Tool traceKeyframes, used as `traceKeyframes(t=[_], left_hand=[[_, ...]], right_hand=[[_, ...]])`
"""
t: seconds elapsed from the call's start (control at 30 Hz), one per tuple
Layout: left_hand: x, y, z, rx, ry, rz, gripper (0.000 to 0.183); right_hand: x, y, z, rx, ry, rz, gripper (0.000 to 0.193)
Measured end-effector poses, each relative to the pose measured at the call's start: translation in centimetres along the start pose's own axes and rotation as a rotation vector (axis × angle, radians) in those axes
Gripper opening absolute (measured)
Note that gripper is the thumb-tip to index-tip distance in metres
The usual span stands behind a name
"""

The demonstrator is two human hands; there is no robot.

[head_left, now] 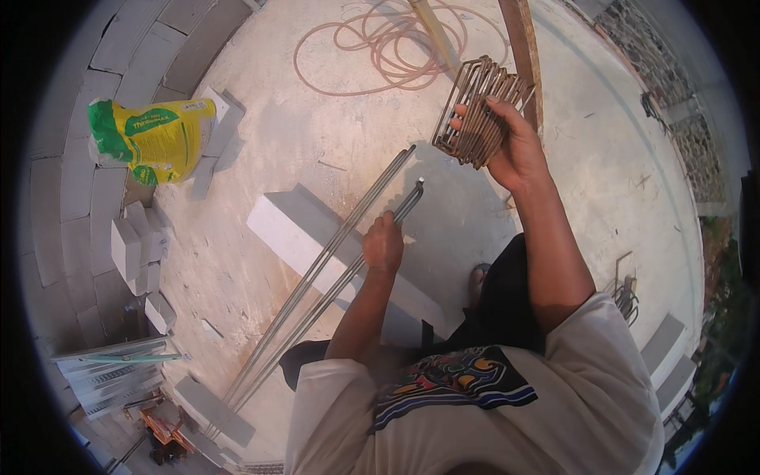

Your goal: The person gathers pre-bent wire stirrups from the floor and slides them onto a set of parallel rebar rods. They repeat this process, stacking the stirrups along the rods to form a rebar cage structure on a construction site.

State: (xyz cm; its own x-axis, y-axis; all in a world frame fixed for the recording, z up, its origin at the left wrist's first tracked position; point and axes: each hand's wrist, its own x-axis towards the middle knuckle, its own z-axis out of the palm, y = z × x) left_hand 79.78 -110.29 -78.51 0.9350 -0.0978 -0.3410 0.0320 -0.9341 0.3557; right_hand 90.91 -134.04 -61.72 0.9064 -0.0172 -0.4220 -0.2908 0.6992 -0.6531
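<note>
My right hand point(516, 150) is raised and closed around a bundle of rebar stirrups point(473, 111), thin brown rods bent into rectangular loops. Lower and to the left, my left hand point(383, 242) grips the nearer pair of long rebar rods point(408, 203) close to their upper end. A second pair of rebar rods point(348, 220) runs alongside on the left, apart from my fingers. Both pairs slant down to the lower left, passing over a long pale block point(289, 239). The stirrups are held beyond the upper ends of the rods.
A coiled hose point(380, 51) lies on the concrete floor beyond the stirrups, near a wooden post point(522, 55). Left, a yellow and green sack point(162, 134) rests against a block wall point(75, 190). Loose blocks point(138, 241) stand below it. More bent rods point(625, 301) lie at right.
</note>
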Motion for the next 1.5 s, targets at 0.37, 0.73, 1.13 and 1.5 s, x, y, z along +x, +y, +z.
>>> traceKeyframes(t=[0.37, 0.73, 1.13, 1.5], left_hand=[[3.0, -0.5, -5.3, -0.627, -0.800, -0.165, 0.034], [3.8, -1.8, -3.1, -0.435, -0.456, -0.022, 0.042], [1.7, -1.2, -3.0, -0.374, -0.028, -0.092, 0.033], [3.7, -3.8, -2.8, -0.154, 0.171, -0.022, 0.038]], right_hand=[[1.1, 0.2, -2.4, -0.074, 0.036, 0.124, 0.040], [1.7, 1.3, -1.3, -0.126, -0.007, 0.159, 0.043], [2.6, 1.5, -1.5, -0.113, -0.053, 0.148, 0.044], [2.5, 0.9, -1.9, -0.130, -0.044, 0.158, 0.046]])
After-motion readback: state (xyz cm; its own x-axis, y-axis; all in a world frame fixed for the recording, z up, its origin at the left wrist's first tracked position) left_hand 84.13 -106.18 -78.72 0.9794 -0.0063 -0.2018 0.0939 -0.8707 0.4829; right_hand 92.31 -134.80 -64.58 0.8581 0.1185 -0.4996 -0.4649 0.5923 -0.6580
